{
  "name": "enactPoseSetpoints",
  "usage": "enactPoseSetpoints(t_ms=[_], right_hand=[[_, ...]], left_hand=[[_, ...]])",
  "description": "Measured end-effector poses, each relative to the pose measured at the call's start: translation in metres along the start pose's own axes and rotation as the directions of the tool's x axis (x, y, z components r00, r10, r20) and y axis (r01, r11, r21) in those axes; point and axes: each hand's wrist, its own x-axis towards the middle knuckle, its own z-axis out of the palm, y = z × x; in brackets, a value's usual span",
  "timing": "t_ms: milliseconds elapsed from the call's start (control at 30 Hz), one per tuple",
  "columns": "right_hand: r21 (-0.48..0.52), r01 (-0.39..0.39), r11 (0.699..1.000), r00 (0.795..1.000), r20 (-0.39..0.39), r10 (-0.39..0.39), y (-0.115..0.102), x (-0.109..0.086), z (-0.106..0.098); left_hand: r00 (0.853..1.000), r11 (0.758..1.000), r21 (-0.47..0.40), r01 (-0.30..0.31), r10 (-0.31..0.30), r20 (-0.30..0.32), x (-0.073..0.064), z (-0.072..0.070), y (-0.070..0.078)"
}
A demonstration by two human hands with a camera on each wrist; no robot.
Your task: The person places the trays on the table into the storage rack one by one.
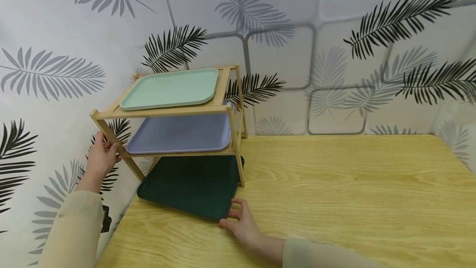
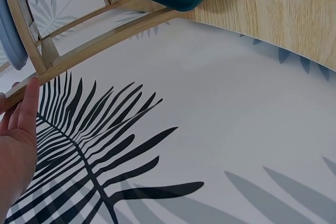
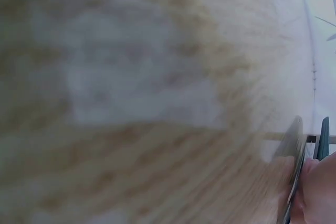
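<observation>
A light wooden two-shelf rack [image 1: 160, 113] stands at the table's left side. My left hand [image 1: 99, 158] grips its front left post, fingers round the wood, as the left wrist view also shows. A mint green tray [image 1: 171, 88] lies on the upper shelf and a lavender tray [image 1: 182, 133] on the lower one. Below them a dark green tray [image 1: 193, 187] sits on the tabletop, skewed, its front part jutting out and its back shadowed under the rack. My right hand [image 1: 243, 224] holds its front right corner between thumb and fingers.
The wood-grain table [image 1: 346, 193] stretches to the right of the rack. Behind and on the left stands a wall [image 1: 275, 106] with leaf-patterned covering, close to the rack. A small black object [image 1: 105, 219] shows beside my left sleeve.
</observation>
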Motion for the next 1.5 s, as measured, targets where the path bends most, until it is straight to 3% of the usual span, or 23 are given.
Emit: enactPoseSetpoints(t_ms=[267, 400, 567, 733, 867, 1133, 1500], right_hand=[[-0.066, 0.091, 0.994, 0.994, -0.053, -0.095, 0.003, 0.011, -0.006], [-0.164, 0.121, 0.979, 0.985, -0.099, -0.138, 0.000, 0.020, -0.014], [-0.297, 0.160, 0.941, 0.969, -0.134, -0.207, -0.002, 0.034, -0.018], [-0.409, 0.204, 0.890, 0.954, -0.121, -0.274, -0.004, 0.049, -0.017], [-0.465, 0.197, 0.863, 0.945, -0.143, -0.293, -0.007, 0.058, -0.016], [-0.395, 0.153, 0.906, 0.968, -0.127, -0.219, -0.012, 0.066, -0.011], [-0.354, 0.191, 0.916, 0.972, -0.061, -0.226, -0.012, 0.070, -0.012]], left_hand=[[1.000, 1.000, -0.016, 0.009, -0.009, 0.010, -0.003, 0.004, -0.001], [1.000, 1.000, -0.015, 0.001, -0.001, 0.005, -0.003, 0.004, -0.002], [1.000, 1.000, -0.013, 0.008, -0.008, 0.004, -0.002, 0.004, -0.002], [1.000, 1.000, -0.019, 0.019, -0.019, -0.001, -0.002, 0.003, 0.001], [1.000, 0.999, -0.026, 0.022, -0.022, 0.000, -0.002, 0.003, 0.002], [1.000, 1.000, -0.025, 0.014, -0.014, -0.011, -0.001, 0.002, 0.001], [1.000, 0.999, -0.030, 0.014, -0.014, -0.005, -0.001, 0.001, 0.000]])
